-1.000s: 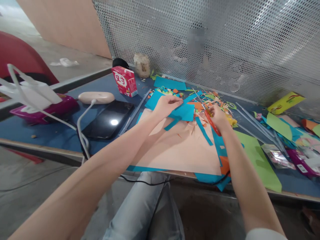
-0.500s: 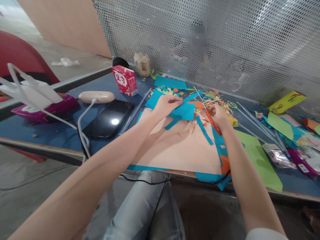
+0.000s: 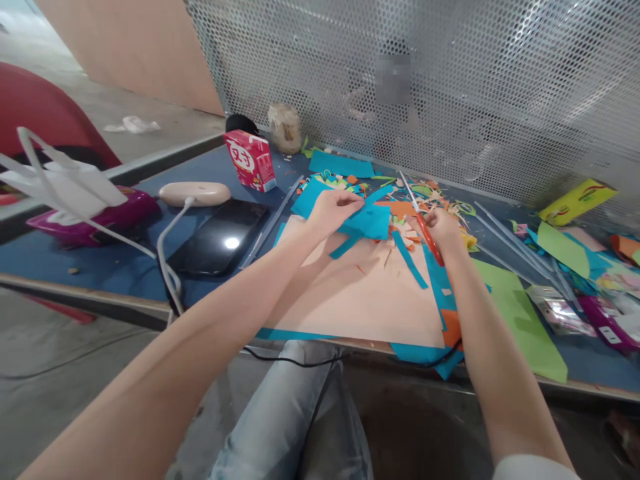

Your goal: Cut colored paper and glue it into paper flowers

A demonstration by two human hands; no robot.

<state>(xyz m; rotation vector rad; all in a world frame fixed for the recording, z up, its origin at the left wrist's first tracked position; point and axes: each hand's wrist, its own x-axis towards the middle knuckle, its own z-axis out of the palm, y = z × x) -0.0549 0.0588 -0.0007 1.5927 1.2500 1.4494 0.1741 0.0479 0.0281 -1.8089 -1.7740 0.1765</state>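
Observation:
My left hand [image 3: 334,208] is closed in a pinch, thumb against fingertips, at a narrow blue paper strip [image 3: 379,195] that sticks out to the upper right. Under the fingers lies a wider piece of blue paper [image 3: 375,223]. My right hand [image 3: 444,229] grips scissors [image 3: 429,240] by their orange-red handles. Their blades point away and to the left, to the right of the strip and apart from it. Beneath both hands spreads a large pale pink sheet [image 3: 350,303], with another cut blue strip [image 3: 410,260] on its right part.
Behind the hands, coloured paper scraps [image 3: 435,197] lie along a perforated metal panel [image 3: 320,67]. A phone [image 3: 217,237], a white cabled device [image 3: 195,193] and a red drink carton [image 3: 250,160] stand left. Green paper [image 3: 520,320] and clear sticks [image 3: 520,243] lie right.
The right hand and scissors have shifted slightly to the right, so the blades stand farther from the blue strip. The left hand has stayed nearly in place.

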